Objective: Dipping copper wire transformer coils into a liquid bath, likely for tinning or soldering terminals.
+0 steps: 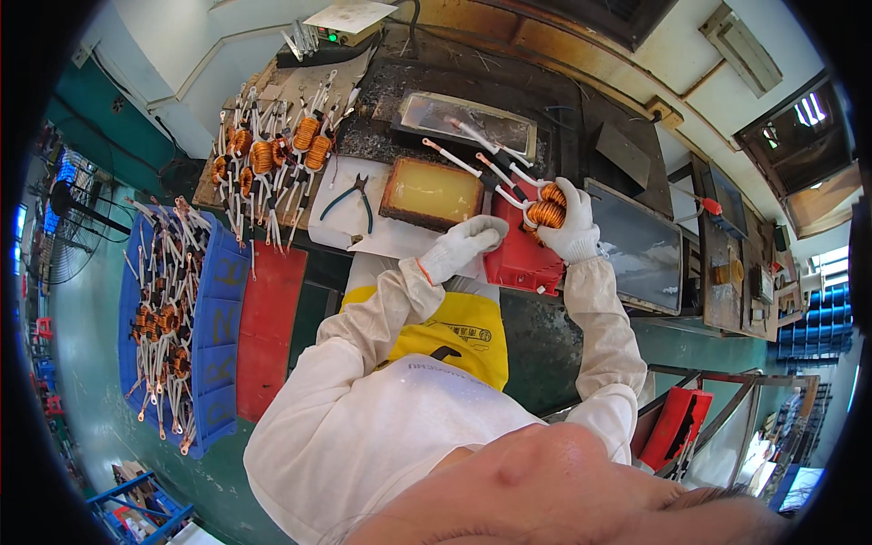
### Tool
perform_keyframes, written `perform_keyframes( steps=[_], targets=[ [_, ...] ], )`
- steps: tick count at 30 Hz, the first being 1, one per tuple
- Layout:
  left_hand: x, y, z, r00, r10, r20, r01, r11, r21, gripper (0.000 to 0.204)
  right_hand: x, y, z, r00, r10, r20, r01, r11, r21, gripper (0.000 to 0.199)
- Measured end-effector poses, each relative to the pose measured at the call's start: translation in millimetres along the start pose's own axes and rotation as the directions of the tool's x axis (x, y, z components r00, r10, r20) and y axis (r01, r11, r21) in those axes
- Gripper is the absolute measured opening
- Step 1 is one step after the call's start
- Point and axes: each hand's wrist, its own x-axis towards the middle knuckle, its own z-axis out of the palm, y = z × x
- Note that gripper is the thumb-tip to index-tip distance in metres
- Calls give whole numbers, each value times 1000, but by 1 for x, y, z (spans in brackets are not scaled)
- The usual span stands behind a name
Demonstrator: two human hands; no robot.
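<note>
My right hand (572, 225), in a white glove, is wrapped around a copper-wound coil (549, 207) above a red box (520, 258). From the coil, white- and black-sleeved leads (481, 168) with metal lug ends reach up and to the left, toward a shallow metal tray (468, 125). To the left of the red box is my left hand (465, 243), also gloved. Its fingers are curled together by the box's edge; whatever may be in them is hidden. A brown-edged block with a yellowish top (432, 193) lies just beyond this hand.
Dark-handled pliers (355, 202) lie on white paper left of the block. Several coils with leads (263, 156) are heaped at the bench's left end. A blue crate (216, 336) below holds more. Right of the red box is a grey panel (640, 250).
</note>
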Motion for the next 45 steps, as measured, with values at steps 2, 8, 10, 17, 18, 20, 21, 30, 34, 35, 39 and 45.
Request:
perform_keyframes(
  steps=[2,8,10,17,18,20,21,30,34,35,39,45],
  targets=[
    [13,-7,7,998,11,-56,-35,889,-457,41,3,-4,-3,998,30,-63,-26,998,59,86],
    [113,-16,60,997,83,6,-24,352,-936,47,29,-21,-7,989,112,-96,-107,993,55,85],
    [129,-13,69,999,42,-31,-41,265,-963,46,37,-25,-4,981,159,-111,-155,987,37,84],
    [162,-15,57,999,-33,33,38,150,-988,47,69,-12,10,958,285,-43,-288,954,-83,86],
    [172,-21,53,999,6,35,34,143,-989,47,77,-11,10,960,280,-20,-280,952,-122,87],
    [185,-25,49,998,43,52,46,126,-991,48,88,-18,7,960,281,-13,-279,945,-169,87],
    [190,-24,49,998,39,59,53,130,-990,48,93,-22,4,960,281,-7,-276,936,-218,87],
    [209,-39,44,999,38,-35,-43,221,-974,49,114,-19,1,935,327,138,-280,919,-279,87],
    [208,-37,44,1000,9,-24,-26,241,-970,51,117,-20,-3,915,355,192,-297,914,-278,89],
    [215,-45,39,998,6,-57,-56,254,-966,53,120,-25,-3,915,344,211,-280,917,-284,89],
    [217,-46,39,997,58,-53,-65,222,-973,55,126,-27,0,891,390,234,-297,889,-349,91],
    [206,-28,43,998,-29,-47,-38,253,-967,53,132,-26,1,871,415,262,-306,877,-372,90]
  ],
)
